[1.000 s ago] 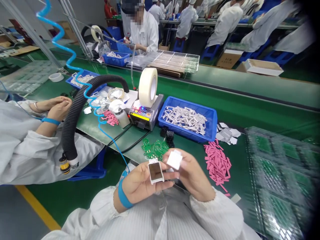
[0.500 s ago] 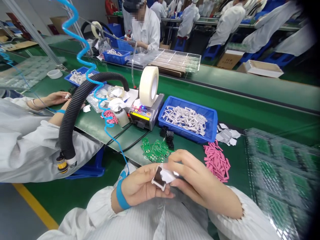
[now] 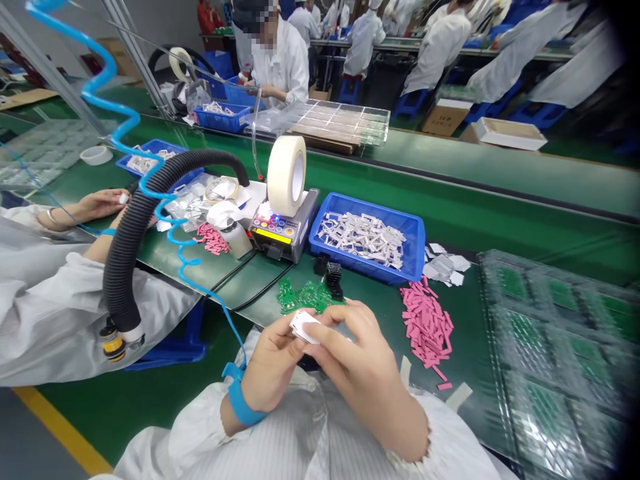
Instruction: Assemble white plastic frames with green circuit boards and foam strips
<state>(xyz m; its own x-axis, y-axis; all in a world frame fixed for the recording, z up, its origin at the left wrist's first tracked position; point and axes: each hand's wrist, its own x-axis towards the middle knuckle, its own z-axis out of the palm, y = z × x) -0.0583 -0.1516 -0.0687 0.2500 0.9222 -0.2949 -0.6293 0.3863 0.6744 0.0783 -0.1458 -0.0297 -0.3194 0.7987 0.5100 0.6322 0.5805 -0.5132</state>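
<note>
Grip of left hand (image 3: 273, 373) and right hand (image 3: 365, 377) seems pinched on a white piece (image 3: 304, 327), circuit boards (image 3: 307, 297) just beyond.

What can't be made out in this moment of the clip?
- White piece: in the head view, the left hand and right hand cover much of it, so its underside and exact kind are hidden.
- Green boards in the clear tray: in the head view, glare and blur hide their detail, and the right edge cuts off the tray.
- Co-worker's hand: in the head view, its small white item is too small to identify; the black hose hides the other hand.
</note>
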